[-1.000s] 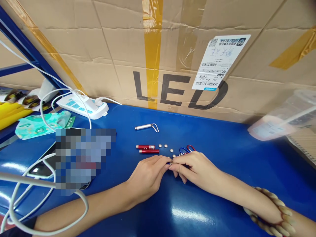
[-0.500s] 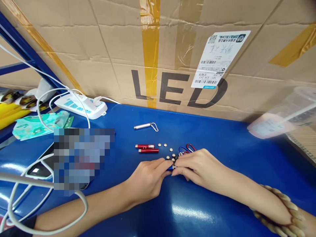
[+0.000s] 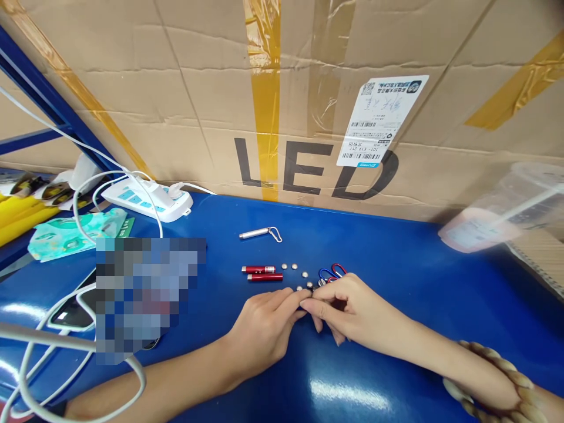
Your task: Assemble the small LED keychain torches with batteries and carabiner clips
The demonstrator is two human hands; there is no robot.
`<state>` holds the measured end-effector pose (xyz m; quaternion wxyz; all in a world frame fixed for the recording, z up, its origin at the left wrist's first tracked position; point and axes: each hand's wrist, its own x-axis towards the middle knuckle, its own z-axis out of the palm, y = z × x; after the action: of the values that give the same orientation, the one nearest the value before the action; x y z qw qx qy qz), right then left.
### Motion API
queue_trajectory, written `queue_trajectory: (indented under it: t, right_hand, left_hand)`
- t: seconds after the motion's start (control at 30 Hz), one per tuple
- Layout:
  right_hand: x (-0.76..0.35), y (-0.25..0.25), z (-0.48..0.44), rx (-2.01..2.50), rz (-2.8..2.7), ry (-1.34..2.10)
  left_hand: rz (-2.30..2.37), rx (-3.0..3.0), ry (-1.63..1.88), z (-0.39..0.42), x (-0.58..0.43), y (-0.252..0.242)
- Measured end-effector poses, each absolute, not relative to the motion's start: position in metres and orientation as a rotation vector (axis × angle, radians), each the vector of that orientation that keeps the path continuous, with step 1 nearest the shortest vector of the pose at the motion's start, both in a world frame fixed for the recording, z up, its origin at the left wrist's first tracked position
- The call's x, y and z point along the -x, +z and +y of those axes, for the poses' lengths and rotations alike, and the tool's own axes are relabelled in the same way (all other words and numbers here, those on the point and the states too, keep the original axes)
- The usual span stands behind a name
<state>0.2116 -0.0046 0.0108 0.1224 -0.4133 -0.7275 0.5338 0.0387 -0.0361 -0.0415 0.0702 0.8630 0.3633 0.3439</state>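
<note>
My left hand [image 3: 267, 323] is closed low over the blue table, thumb and index finger pinching a small blue penlight tube, now almost wholly hidden. Against those fingertips, my right hand [image 3: 348, 305] pinches with thumb and index finger; what it grips is covered. Just beyond the fingers are several silver button cells [image 3: 305, 274], some partly hidden by my hands. Two red penlight tubes [image 3: 265, 277] lie side by side to the left of the cells. Red and blue carabiner clips [image 3: 326, 273] lie behind my right hand. Farther back rests a silver penlight [image 3: 254, 233] with a clip on its end.
A large cardboard box [image 3: 198, 117] stands along the table's back. At left are a white power strip [image 3: 176, 202], a tissue pack [image 3: 74, 232], a phone [image 3: 73, 311] and looping white cables [image 3: 26, 364]. A clear plastic cup [image 3: 497, 205] stands at back right.
My right thumb and index finger have moved in against my left fingertips, covering the tube's silver end that showed before. The view has shifted slightly; the loose things lie as before.
</note>
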Motion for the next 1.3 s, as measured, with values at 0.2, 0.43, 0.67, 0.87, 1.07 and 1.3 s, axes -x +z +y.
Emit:
queue_trajectory:
  t: [0.2,0.43,0.67,0.87,1.07,1.3]
  right_hand:
    - [-0.212,0.007,-0.001,1.187,-2.1,1.556]
    - [-0.223,0.005,0.004,1.053,-2.338,0.757]
    - [-0.234,0.013,0.01,0.691,-2.446,0.513]
    - [-0.239,0.018,0.012,0.59,-2.532,0.316]
    - [-0.238,0.02,0.012,0.529,-2.535,0.206]
    - [-0.24,0.017,0.013,0.516,-2.54,0.151]
  left_hand:
    - [1.076,-2.426,0.985,-0.036,-0.038,-0.04]
    - [1.063,-2.244,1.01,-0.035,-0.035,-0.033]
    - [1.001,-2.151,1.065,-0.033,-0.033,-0.036]
    - [0.923,-2.216,0.979,-0.032,-0.033,-0.036]
    - [0.926,-2.229,0.917,-0.031,-0.034,-0.034]
    - [0.945,-2.219,0.913,-0.031,-0.034,-0.035]
